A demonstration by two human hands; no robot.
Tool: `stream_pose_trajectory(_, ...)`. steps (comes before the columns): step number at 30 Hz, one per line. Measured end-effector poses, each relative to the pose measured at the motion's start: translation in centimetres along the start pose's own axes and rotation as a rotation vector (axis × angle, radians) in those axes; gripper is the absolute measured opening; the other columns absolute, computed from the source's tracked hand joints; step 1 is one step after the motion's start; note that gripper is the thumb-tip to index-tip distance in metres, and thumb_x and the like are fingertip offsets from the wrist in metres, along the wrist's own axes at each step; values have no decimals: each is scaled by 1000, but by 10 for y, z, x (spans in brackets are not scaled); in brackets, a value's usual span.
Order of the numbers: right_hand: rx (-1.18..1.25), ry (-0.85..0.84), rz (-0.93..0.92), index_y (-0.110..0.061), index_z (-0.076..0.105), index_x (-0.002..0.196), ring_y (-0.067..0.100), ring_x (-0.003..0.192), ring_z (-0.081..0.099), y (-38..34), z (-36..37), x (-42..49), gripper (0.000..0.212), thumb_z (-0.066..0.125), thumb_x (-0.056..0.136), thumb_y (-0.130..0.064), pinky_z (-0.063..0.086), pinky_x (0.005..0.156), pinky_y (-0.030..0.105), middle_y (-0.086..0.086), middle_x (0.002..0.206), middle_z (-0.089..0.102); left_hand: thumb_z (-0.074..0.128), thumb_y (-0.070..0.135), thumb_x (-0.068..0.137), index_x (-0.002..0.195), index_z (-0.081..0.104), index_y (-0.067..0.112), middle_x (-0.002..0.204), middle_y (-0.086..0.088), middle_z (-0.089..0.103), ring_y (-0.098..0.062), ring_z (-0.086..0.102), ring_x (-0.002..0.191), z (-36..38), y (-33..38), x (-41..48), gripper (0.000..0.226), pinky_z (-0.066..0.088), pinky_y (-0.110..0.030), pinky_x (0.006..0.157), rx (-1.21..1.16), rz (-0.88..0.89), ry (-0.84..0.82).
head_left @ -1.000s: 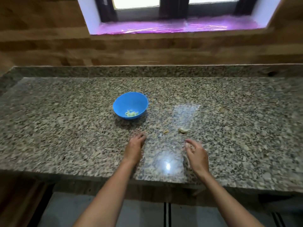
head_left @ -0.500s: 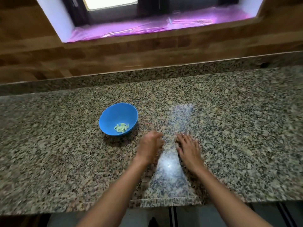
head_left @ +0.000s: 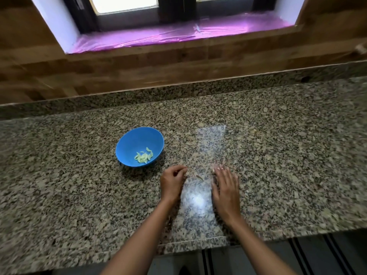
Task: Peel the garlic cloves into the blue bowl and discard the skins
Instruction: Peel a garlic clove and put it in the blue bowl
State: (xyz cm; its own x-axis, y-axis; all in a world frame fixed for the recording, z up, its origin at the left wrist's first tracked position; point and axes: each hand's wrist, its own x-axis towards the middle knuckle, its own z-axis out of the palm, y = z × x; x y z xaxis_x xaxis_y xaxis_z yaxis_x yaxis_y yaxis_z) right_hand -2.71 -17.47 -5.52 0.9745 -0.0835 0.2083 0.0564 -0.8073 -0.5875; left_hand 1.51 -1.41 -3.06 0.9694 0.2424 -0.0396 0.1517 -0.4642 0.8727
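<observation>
**Hands outside the blue bowl (head_left: 130, 139)**

Right of it, the right hand (head_left: 225, 188) lies flat on the counter (head_left: 79, 185). The left hand (head_left: 172, 183) is curled, on what I cannot tell. A skin scrap (head_left: 199, 177) lies between them. Peeled cloves (head_left: 144, 156) sit inside the blue bowl.

Dim daylight from the window (head_left: 127, 2) glares off the countertop (head_left: 196, 201); edges blur and bow.

Bare forearms, bare hands: left hand (head_left: 171, 183), right hand (head_left: 225, 188).
</observation>
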Motion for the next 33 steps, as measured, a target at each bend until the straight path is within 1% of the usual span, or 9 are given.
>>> stream_pose_trajectory(4,54,-87,-55,-18,47,134,17,134,37,1,3,-7,42,53,93,-12,12,113,28,0,141,44,68,17,85,103,72,14,98,10,67,7,57,82,-12,-16,-10,18,39,1,71,42,-14,12)
stream_pose_trajectory(9,39,-201,-25,-21,38,140,12,139,26,6,7,-10,44,45,97,-22,8,114,23,-3,148,35,66,20,86,113,67,19,111,6,65,-8,60,97,-6,-12,-14,27,51,-25,89,226,143,-178)
stream_pose_trajectory(13,75,-232,19,-18,35,143,10,139,24,11,4,-12,45,43,98,-24,8,114,22,-4,149,33,64,15,88,117,66,14,107,-4,64,-18,58,97,14,7,-7,29,51,-33,82,482,442,-300)
stream_pose_trajectory(16,134,-269,42,-20,35,143,9,139,24,11,2,-11,45,43,98,-23,10,115,23,-6,148,33,62,9,87,100,71,6,93,-12,63,-28,60,85,23,8,1,16,52,-39,69,638,511,-350)
stream_pose_trajectory(19,280,-181,162,-20,44,137,11,128,40,2,-1,-9,40,46,97,-22,35,107,30,-5,139,47,55,10,91,93,68,6,89,-9,64,-25,60,80,26,10,1,13,53,-37,69,643,443,-315)
stream_pose_trajectory(22,457,-106,265,-18,53,129,3,101,57,-17,-4,1,33,48,96,-19,46,81,10,-8,121,59,61,13,89,88,70,11,80,0,68,-12,63,70,25,14,-3,9,50,-17,62,386,189,-219)
stream_pose_trajectory(25,600,-118,417,-19,56,124,16,79,65,-25,-1,14,30,49,96,-17,58,73,32,-8,100,66,64,19,88,97,70,15,88,3,69,-10,64,77,23,7,-11,11,53,-19,69,310,117,-210)
stream_pose_trajectory(30,654,41,634,-20,60,113,16,68,63,-4,-8,17,23,48,95,-12,55,68,43,-1,89,68,70,27,82,109,67,21,103,5,66,-10,61,94,26,-1,-20,28,53,-28,86,241,103,-244)
stream_pose_trajectory(33,682,52,651,-13,59,117,12,73,63,8,-11,10,25,48,95,-11,56,65,34,-2,93,67,73,25,79,101,68,20,96,5,66,-9,62,88,24,-5,-20,23,54,-28,82,104,45,-231)
